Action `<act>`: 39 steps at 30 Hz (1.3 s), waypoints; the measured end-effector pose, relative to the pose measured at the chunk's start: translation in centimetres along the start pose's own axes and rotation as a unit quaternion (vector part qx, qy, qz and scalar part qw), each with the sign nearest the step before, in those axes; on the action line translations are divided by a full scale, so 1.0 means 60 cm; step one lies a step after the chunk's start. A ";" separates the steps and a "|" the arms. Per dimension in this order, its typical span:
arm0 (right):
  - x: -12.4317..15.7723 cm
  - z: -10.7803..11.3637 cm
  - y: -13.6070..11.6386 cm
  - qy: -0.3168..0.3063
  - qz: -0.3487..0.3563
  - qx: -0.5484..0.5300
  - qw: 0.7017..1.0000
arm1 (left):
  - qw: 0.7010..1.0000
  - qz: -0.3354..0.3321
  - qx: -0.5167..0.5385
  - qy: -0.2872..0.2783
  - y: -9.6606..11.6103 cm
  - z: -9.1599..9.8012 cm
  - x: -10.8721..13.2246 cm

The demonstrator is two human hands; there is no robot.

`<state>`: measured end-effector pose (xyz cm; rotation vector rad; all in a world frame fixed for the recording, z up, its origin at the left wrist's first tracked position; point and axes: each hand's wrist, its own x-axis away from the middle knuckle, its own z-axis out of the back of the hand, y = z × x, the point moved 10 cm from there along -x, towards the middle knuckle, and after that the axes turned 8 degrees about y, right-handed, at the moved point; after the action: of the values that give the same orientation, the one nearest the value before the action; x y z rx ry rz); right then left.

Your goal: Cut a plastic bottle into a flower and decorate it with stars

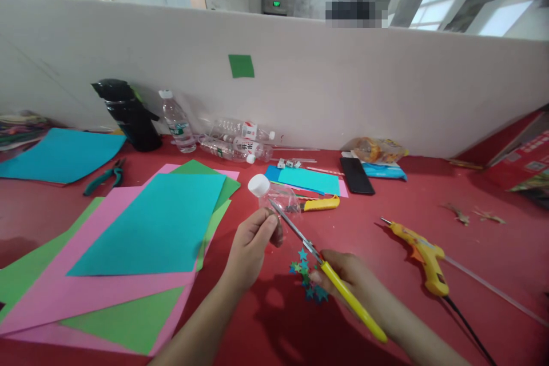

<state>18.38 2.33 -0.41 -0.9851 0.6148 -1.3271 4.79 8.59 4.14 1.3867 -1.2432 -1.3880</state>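
My left hand (251, 243) is closed, pinching a small dark brown piece (278, 234) whose kind I cannot make out. In my right hand (349, 274) are yellow-handled scissors (295, 229), seen nearly edge-on. Their metal blades point up and left, and the tips come close to my left fingertips. Just beyond my hands lies a clear plastic bottle piece (278, 193) with a white cap. A yellow utility knife (321, 203) sits beside it, partly behind the clear plastic. Small blue and green stars (303, 269) are grouped on the red table near my right fingers.
Coloured paper sheets (154, 229) cover the left side, with pliers (109, 176) behind. Bottles (231, 147) and a black flask (128, 117) line the white partition (309, 86). A phone (357, 175) lies behind right; a glue gun (422, 254) with cord is at right.
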 end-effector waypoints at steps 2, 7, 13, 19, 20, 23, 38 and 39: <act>0.000 0.000 0.000 0.002 -0.010 -0.004 1.000 | 1.000 -0.001 0.000 0.001 0.000 0.001 0.000; 0.001 -0.001 -0.004 0.005 -0.009 -0.024 1.000 | 1.000 0.002 -0.004 0.005 -0.001 0.003 0.000; -0.002 0.001 -0.001 0.018 -0.012 -0.020 1.000 | 1.000 0.011 0.016 0.002 -0.010 0.002 0.000; -0.007 0.008 -0.001 0.040 -0.018 -0.036 0.998 | 0.998 0.023 0.063 -0.003 -0.018 0.002 0.001; -0.008 0.009 -0.001 0.043 -0.018 -0.040 0.998 | 0.997 0.029 0.072 -0.001 -0.019 0.002 0.001; -0.008 0.010 0.001 0.044 -0.023 -0.057 0.997 | 0.992 0.062 0.113 -0.002 -0.026 0.000 0.000; 0.019 -0.024 0.001 -0.078 0.007 -0.102 0.992 | 0.955 0.088 0.265 0.096 -0.016 0.039 -0.018; 0.018 -0.023 0.002 -0.075 0.010 -0.094 0.993 | 0.955 0.083 0.266 0.104 -0.016 0.044 -0.020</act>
<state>17.46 0.93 -0.98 -1.2174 0.6420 -1.1805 2.37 10.23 3.24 1.6870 -1.6177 -0.7901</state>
